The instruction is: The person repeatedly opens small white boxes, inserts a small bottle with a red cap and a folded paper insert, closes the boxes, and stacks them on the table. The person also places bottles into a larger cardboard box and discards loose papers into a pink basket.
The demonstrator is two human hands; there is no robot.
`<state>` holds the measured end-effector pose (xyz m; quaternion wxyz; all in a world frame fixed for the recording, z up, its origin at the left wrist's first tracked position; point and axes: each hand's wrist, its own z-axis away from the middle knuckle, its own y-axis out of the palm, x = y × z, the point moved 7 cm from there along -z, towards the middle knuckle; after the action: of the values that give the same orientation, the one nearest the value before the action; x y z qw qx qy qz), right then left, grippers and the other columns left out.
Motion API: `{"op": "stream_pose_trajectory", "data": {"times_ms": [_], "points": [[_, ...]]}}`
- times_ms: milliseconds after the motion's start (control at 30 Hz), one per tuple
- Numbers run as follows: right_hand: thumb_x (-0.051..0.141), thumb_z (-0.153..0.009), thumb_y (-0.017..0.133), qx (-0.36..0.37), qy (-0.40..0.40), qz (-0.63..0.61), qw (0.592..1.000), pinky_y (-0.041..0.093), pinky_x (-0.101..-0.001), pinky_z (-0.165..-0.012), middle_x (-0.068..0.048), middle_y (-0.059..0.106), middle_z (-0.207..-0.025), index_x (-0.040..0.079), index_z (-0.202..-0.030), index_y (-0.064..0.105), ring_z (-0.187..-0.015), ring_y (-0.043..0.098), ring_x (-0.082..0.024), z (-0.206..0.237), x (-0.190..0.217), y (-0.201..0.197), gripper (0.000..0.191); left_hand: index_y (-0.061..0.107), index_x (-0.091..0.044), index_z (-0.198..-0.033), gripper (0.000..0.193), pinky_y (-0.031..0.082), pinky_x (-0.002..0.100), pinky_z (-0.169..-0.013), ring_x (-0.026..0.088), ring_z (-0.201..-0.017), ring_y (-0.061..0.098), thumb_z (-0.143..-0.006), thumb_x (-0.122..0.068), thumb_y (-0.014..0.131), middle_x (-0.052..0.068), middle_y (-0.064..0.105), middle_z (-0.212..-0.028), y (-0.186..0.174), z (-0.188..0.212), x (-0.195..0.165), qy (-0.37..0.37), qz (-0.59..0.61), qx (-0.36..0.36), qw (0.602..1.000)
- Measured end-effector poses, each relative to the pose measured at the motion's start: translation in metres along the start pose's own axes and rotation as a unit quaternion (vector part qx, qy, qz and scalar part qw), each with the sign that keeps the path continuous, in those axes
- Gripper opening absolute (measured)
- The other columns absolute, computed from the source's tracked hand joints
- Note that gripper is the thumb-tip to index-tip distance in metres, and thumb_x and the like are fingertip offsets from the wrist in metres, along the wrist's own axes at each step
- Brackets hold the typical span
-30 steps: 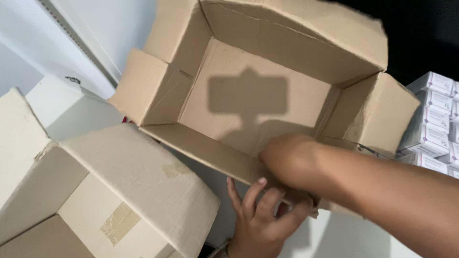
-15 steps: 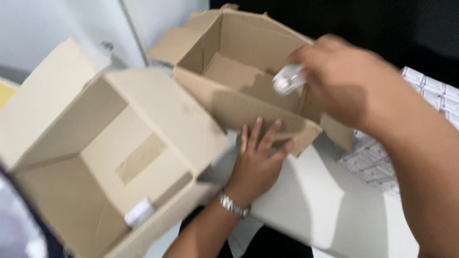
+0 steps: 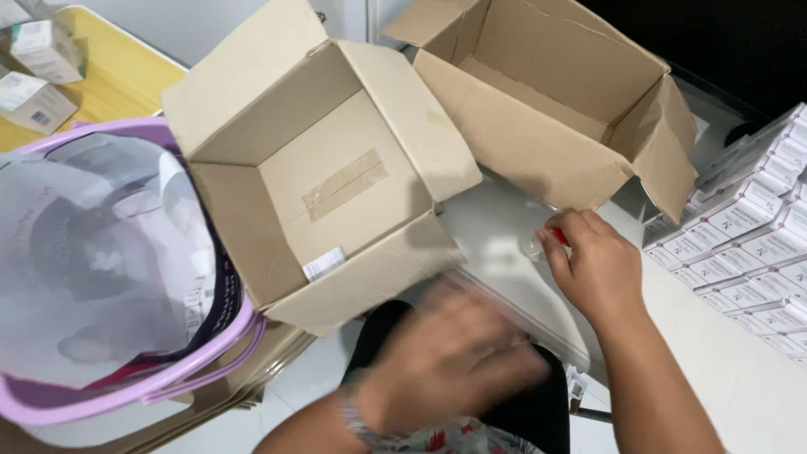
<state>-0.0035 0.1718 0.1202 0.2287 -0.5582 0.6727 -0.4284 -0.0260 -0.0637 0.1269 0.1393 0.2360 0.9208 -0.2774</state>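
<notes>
Right hand (image 3: 593, 269) fingers curled, pinching small clear item with red bit (image 3: 551, 240) at fingertips, over pale sheet (image 3: 504, 244) on tabletop; left hand (image 3: 437, 370) blurred, palm down near sheet's lower edge, grip cannot tell; open cardboard box (image 3: 336, 185) just left of sheet, taped bottom showing; second open box (image 3: 546, 92) behind; stacked white cartons (image 3: 740, 244) at right; purple basket (image 3: 126, 277) with plastic far left.
</notes>
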Motion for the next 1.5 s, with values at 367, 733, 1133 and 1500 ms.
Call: {"op": "stream_pose_trajectory", "data": {"times_ms": [367,733,1133,1500], "points": [[0.028,-0.092,0.077,-0.059,0.023,0.073,0.995,0.052,-0.0424,-0.069,-0.008,0.063,-0.090,0.013,-0.101,0.073,-0.086,0.065,-0.030,0.015,-0.028,0.021,0.018,0.072,-0.012,-0.111,0.026,0.052,0.042,-0.084,0.027,-0.097,0.070,-0.089,-0.004,0.062,0.006,0.073,-0.105,-0.058,0.091,0.084,-0.260,-0.339,-0.045,0.903],[0.033,-0.097,0.069,0.027,0.172,-0.035,0.984,0.053,-0.0432,-0.081,-0.018,0.067,-0.109,0.006,-0.116,0.065,-0.096,0.065,-0.035,0.010,-0.044,0.037,0.034,0.071,-0.024,-0.113,0.024,0.037,0.038,-0.089,0.015,-0.100,0.062,-0.090,-0.021,0.064,-0.005,0.069,-0.110,-0.062,0.015,0.021,-0.015,-0.449,-0.018,0.893],[0.022,-0.107,0.066,-0.091,0.210,-0.292,0.929,0.050,-0.0332,-0.075,-0.010,0.064,-0.097,0.008,-0.107,0.060,-0.085,0.060,-0.022,0.025,-0.106,0.056,0.015,0.071,-0.023,-0.112,0.025,0.040,0.038,-0.087,0.016,-0.100,0.063,-0.088,-0.021,0.062,-0.004,0.068,-0.109,-0.038,-0.003,0.027,-0.016,-0.417,0.002,0.909],[0.002,-0.109,0.063,-0.453,0.035,-0.344,0.822,0.049,-0.0284,-0.075,-0.003,0.059,-0.100,0.005,-0.112,0.052,-0.081,0.057,-0.013,0.046,-0.041,-0.078,0.011,0.073,-0.024,-0.114,0.025,0.037,0.037,-0.083,0.015,-0.096,0.062,-0.092,-0.018,0.063,-0.005,0.068,-0.107,-0.060,0.011,0.042,-0.061,-0.475,-0.022,0.878]]}}
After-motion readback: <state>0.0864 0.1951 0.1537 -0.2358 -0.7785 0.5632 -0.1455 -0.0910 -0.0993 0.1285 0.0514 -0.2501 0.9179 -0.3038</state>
